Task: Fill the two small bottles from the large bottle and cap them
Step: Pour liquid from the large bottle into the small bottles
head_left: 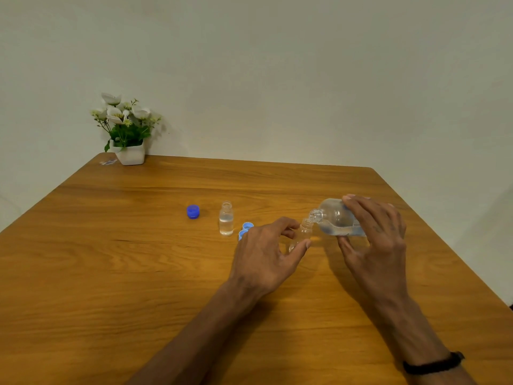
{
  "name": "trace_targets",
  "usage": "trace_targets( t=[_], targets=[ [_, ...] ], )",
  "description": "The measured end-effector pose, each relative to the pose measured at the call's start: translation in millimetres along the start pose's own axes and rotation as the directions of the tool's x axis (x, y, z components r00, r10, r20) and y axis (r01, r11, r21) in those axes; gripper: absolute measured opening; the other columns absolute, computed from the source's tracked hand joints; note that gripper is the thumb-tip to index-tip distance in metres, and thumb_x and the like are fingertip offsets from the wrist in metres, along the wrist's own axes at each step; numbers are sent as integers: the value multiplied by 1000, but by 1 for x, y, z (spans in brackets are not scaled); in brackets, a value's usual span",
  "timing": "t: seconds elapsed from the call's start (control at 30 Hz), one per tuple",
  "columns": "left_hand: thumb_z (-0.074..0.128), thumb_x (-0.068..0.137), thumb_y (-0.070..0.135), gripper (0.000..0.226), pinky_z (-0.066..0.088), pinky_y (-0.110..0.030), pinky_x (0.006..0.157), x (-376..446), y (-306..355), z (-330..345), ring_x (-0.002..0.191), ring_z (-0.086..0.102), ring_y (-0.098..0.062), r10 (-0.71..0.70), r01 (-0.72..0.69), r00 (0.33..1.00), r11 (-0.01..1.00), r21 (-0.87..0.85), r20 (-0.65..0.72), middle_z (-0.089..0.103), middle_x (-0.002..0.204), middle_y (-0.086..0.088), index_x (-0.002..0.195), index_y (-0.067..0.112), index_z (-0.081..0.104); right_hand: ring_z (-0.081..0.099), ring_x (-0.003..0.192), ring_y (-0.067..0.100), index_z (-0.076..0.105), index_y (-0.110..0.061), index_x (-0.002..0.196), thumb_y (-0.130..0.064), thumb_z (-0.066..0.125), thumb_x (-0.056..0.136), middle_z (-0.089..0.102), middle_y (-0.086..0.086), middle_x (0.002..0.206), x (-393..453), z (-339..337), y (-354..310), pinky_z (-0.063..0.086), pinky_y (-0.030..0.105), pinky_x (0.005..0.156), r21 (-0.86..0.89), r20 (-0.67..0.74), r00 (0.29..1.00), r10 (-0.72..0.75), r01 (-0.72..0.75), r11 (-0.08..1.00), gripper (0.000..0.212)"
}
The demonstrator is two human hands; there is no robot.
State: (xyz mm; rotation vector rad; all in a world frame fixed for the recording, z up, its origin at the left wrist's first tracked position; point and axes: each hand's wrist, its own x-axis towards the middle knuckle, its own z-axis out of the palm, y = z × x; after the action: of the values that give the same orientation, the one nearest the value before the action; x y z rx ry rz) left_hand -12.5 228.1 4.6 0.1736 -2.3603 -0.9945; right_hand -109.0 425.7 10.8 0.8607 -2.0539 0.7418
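My right hand [373, 234] grips the large clear bottle [334, 218], tipped on its side with its open mouth against the neck of a small clear bottle [302, 233]. My left hand [266, 251] holds that small bottle between thumb and fingers, and it leans slightly. The other small bottle [226, 218] stands upright and uncapped to the left, largely full of clear liquid. Two light blue caps [245, 229] lie beside it, partly hidden by my left hand. A dark blue cap [193, 212] sits further left.
The wooden table [111, 273] stretches wide on the left and front. A white pot of flowers [126, 134] stands at the far left corner against the wall, with a small wrapper [108, 162] next to it. The table's right edge runs close to my right forearm.
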Motion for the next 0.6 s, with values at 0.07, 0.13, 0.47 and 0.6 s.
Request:
trace_targets(
  t=[0.07, 0.13, 0.47, 0.6],
  targets=[
    [65, 88, 65, 44, 60, -35, 69, 0, 1, 0, 53, 66, 0, -1, 1, 1000, 1000, -2, -1, 77, 107, 20, 120, 35, 68, 51, 137, 30, 62, -8, 145, -2, 94, 70, 64, 8, 143, 0, 0, 0, 42, 63, 111, 0, -1, 1000, 1, -1, 1000, 81],
    [65, 88, 65, 44, 60, -35, 69, 0, 1, -1, 54, 66, 0, -3, 3, 1000, 1000, 0, 8, 77, 108, 20, 121, 35, 68, 51, 138, 29, 62, -8, 145, -3, 94, 70, 64, 8, 144, 0, 0, 1, 42, 64, 111, 0, 3, 1000, 1, -1, 1000, 82],
    [66, 88, 63, 43, 60, -35, 71, 0, 1, -1, 52, 65, -1, -13, 13, 1000, 1000, 1, 13, 77, 109, 20, 120, 35, 68, 50, 138, 28, 62, -7, 144, -2, 94, 70, 64, 9, 144, 0, 1, 0, 41, 65, 112, -5, 0, 1000, -9, 9, 1000, 81],
    [66, 89, 64, 44, 60, -35, 72, 0, 1, -2, 52, 65, 0, -13, 13, 1000, 1000, 9, 19, 77, 110, 20, 122, 35, 68, 51, 138, 28, 62, -9, 145, -1, 94, 70, 64, 7, 144, 0, 1, 1, 41, 64, 111, 0, -3, 1000, -10, 10, 1000, 81]
  ],
)
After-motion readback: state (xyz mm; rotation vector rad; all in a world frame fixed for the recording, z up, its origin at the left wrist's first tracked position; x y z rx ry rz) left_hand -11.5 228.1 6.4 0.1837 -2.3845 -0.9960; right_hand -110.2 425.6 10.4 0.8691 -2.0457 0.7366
